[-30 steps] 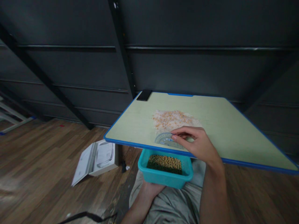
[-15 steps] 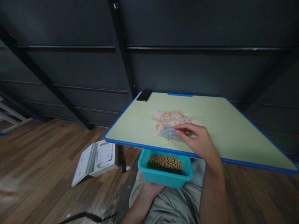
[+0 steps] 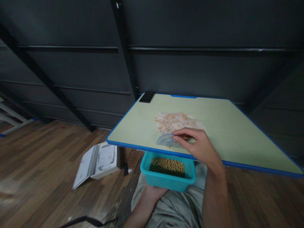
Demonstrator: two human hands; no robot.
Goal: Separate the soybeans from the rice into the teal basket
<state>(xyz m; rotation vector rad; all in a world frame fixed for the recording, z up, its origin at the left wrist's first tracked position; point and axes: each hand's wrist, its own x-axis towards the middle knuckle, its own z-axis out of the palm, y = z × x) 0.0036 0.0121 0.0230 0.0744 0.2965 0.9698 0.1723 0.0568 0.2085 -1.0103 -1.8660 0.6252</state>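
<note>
My right hand (image 3: 193, 141) pinches a clear half-round protractor (image 3: 166, 139), which stands on edge on the pale tabletop near its front rim. Just beyond it lies a spread-out pile of white rice-like grains mixed with yellow-orange kernels or beans (image 3: 177, 122). A few loose yellow bits (image 3: 168, 147) sit by the protractor's lower edge. Below the table edge, my left hand (image 3: 155, 191) holds a turquoise plastic basin (image 3: 166, 183) from underneath, its fingers hidden. Inside the basin are tan round beans (image 3: 172, 164) and small dark green ones (image 3: 156, 168).
The blue-rimmed table (image 3: 237, 136) stands against a dark panelled wall (image 3: 190, 31). A black phone (image 3: 147, 97) lies at its far left corner. On the wooden floor to the left is an opened white box (image 3: 106, 158), with a black cable (image 3: 87, 219) nearer me.
My right hand has drawn the protractor slightly toward me and to the left, nearer the table's front edge. The basin and left hand have stayed in place.
</note>
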